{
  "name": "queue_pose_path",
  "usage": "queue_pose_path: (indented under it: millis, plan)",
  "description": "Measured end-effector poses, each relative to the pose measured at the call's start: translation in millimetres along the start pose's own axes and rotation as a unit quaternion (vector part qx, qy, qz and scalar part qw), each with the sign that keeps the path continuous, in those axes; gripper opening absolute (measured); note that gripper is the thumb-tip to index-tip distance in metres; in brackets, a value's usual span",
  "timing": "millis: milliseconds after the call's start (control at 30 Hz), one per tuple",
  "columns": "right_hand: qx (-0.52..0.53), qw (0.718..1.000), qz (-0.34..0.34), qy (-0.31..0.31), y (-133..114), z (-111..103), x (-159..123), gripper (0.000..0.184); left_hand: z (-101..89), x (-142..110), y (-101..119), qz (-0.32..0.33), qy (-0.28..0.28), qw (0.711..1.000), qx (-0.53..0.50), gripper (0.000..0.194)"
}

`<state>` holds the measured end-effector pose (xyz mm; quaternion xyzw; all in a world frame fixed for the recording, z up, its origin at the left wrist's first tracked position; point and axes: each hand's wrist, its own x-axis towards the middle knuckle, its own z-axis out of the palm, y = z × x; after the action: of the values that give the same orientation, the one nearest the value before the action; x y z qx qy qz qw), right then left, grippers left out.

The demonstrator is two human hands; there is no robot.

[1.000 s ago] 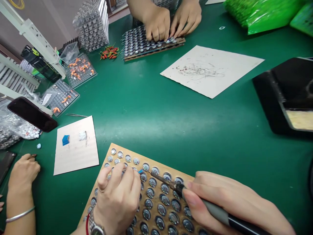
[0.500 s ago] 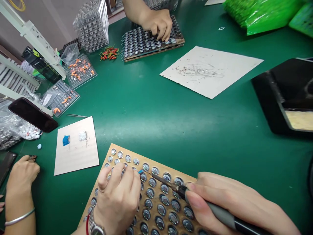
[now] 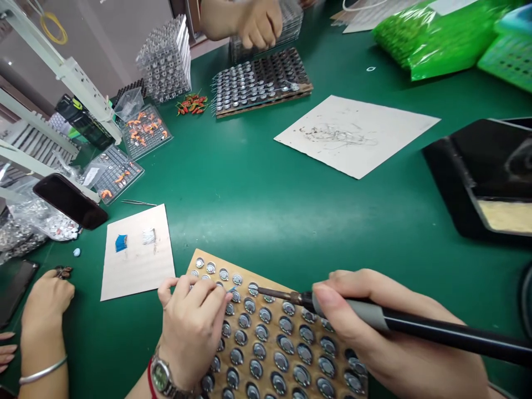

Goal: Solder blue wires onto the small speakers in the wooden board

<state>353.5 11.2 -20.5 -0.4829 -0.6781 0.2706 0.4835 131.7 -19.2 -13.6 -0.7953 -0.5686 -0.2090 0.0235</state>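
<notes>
A wooden board (image 3: 195, 262) full of several small round metal discs lies at the near edge of the green table. My left hand (image 3: 191, 327) rests on the board, fingers pinched on a tiny blue-tipped wire (image 3: 231, 289) over one disc. My right hand (image 3: 386, 338) grips a soldering iron (image 3: 415, 326) with a grey and black handle. Its tip (image 3: 262, 290) points left, close to the blue wire.
A card (image 3: 139, 266) with blue and white wire bundles lies left of the board. Another person's hand with a bracelet (image 3: 44, 302) rests at far left. A second loaded board (image 3: 261, 83) lies at the back below a third person's hand (image 3: 257, 22). White paper (image 3: 357, 136), black tray (image 3: 477, 177), phone (image 3: 70, 200), tweezers (image 3: 139, 203).
The view shifted downward a little. My right hand lifted and levelled the soldering iron, its tip still near the blue wire. The far person's hands left the back board and rose.
</notes>
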Motion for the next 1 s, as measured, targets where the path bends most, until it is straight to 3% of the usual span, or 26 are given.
queue_pose_path:
  millis: [400, 700, 1000]
  plan:
    - [-0.001, 0.999, -0.045, -0.004, 12.2, 7.4, -6.6, 0.012, -0.8, 5.3, -1.9, -0.078, -0.078, 0.988, -0.112, 0.014]
    - [-0.005, 1.000, -0.022, 0.009, 11.6, 6.7, -6.3, 0.012, 1.4, -0.1, 3.1, -0.048, -0.016, 0.997, -0.056, 0.017]
    - [-0.007, 1.000, -0.020, 0.016, 11.1, 4.5, -4.3, 0.014, 0.8, 2.8, -0.7, -0.062, -0.054, 0.991, -0.105, 0.012]
